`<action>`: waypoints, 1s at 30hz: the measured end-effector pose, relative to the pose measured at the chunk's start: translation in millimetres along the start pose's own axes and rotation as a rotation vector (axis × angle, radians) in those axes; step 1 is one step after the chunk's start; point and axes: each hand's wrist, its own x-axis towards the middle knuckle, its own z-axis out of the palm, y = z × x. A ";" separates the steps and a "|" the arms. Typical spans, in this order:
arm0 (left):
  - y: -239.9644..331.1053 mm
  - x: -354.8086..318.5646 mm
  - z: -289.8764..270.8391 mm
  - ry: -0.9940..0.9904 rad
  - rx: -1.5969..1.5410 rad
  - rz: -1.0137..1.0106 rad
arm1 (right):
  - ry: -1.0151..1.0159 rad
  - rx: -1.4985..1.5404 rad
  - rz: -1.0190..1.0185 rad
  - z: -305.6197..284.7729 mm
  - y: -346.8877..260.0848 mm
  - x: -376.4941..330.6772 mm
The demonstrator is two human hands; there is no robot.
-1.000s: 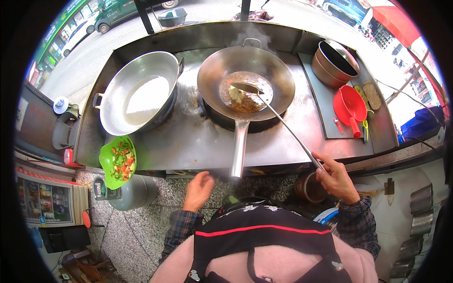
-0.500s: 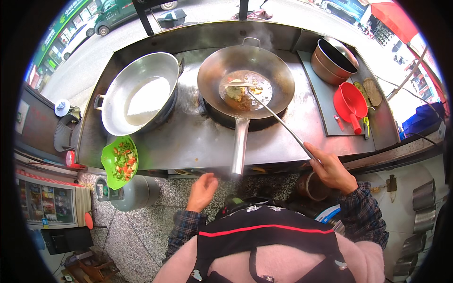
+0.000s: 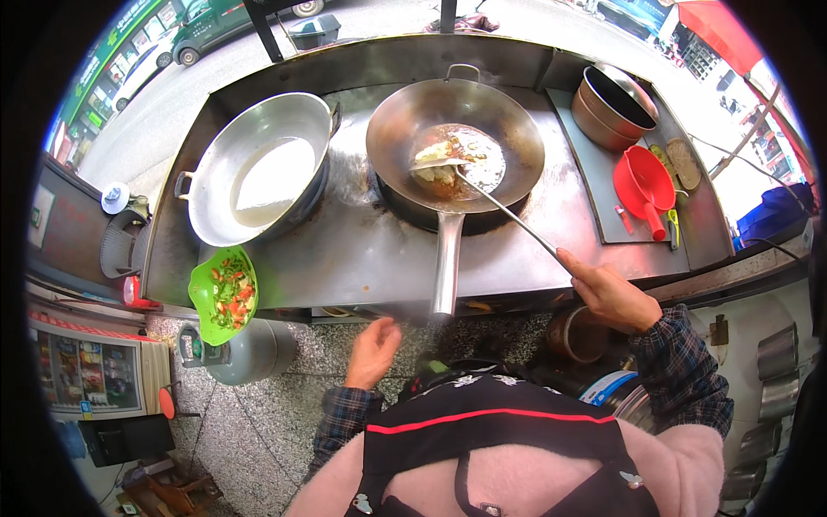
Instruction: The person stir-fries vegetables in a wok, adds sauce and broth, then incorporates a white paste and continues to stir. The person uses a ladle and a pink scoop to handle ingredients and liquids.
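My right hand point(image 3: 613, 293) grips the end of a long metal wok spatula point(image 3: 508, 214). The spatula's flat blade rests against a pale yellow clump of food point(image 3: 433, 172) in the wok point(image 3: 508, 112). Brown, bubbling oily liquid point(image 3: 487, 159) covers the wok's bottom around the food. The wok sits on a burner with its metal handle point(image 3: 448, 267) pointing toward me. My left hand point(image 3: 374, 351) hangs just off the counter's front edge, left of that handle. Its fingers are loosely curled, and nothing shows in them.
Left on the steel counter point(image 3: 362, 280) stands a wide metal pan point(image 3: 211, 172) of clear liquid. A green basin point(image 3: 202, 289) of chopped vegetables is at the front left. To the right are a red scoop point(image 3: 642, 185), a brown pot point(image 3: 603, 121) and a yellow-handled tool point(image 3: 674, 228). A gas cylinder point(image 3: 258, 353) stands below.
The spatula's blade has pushed down and slightly right, and the food clump looks more gathered on the left. The whole view has shifted a little. My left hand stays near the counter edge.
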 end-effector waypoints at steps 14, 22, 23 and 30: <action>-5.4 1.9 -8.7 -0.011 0.058 0.025 | 0.102 -0.206 -0.040 -26.4 6.2 -8.5; -3.8 4.3 -4.1 -0.017 0.075 0.018 | 0.220 -0.439 -0.057 -42.2 5.2 -32.5; -2.6 4.8 -3.0 -0.026 0.079 0.017 | 0.205 -0.461 -0.032 -40.7 5.9 -32.6; 3.8 6.7 1.7 -0.040 0.102 0.000 | 0.221 -0.609 0.023 -24.0 19.1 -30.2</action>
